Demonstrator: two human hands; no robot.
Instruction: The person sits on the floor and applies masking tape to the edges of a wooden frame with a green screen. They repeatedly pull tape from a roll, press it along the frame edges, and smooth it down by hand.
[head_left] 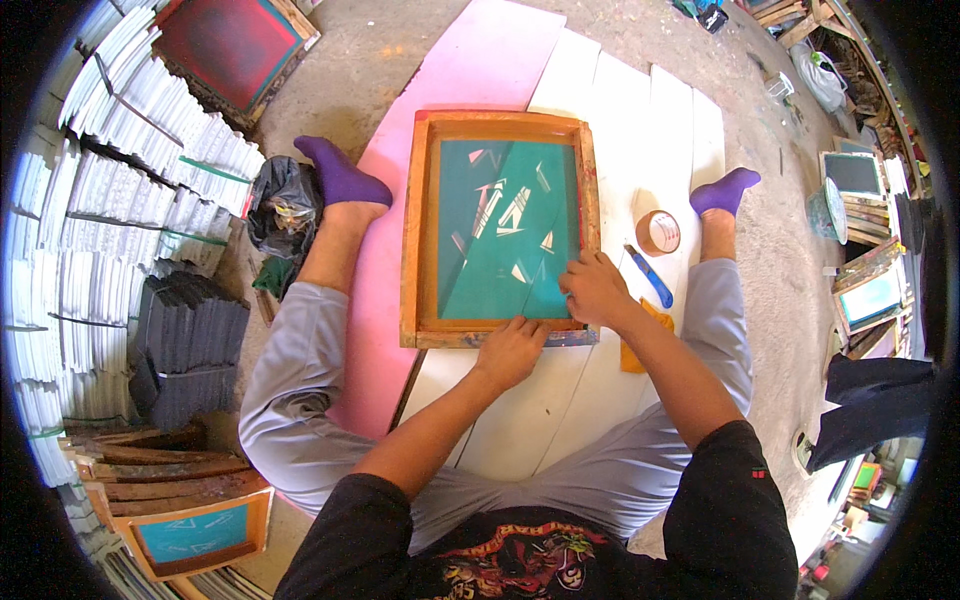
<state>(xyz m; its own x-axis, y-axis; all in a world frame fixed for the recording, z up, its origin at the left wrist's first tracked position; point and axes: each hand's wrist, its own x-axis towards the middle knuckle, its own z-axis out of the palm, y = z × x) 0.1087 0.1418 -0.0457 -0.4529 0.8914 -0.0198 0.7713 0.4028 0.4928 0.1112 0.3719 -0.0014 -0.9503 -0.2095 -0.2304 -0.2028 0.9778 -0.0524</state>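
Note:
A wooden screen-printing frame (409, 230) with green mesh lies flat between my legs. White, pale and pinkish angular shapes show in the mesh, mostly toward its upper middle. My left hand (511, 352) grips the frame's near rail, its fingers bent over the top. At the lower right corner my right hand (597, 290) is closed, fingertips pressed together against the mesh edge; whatever they pinch, if anything, is hidden. Right of the frame lie a blue-handled cutter knife (649, 276) and a roll of tape (658, 232). A yellow-orange flat piece (631, 358) lies partly under my right forearm.
White boards (500, 420) and a pink board (370, 390) lie beneath the frame. Tall bundled paper stacks (120, 190) and a black bag (283, 215) stand left. More screen frames lean at the right (870, 290), lower left (190, 535) and upper left (230, 50).

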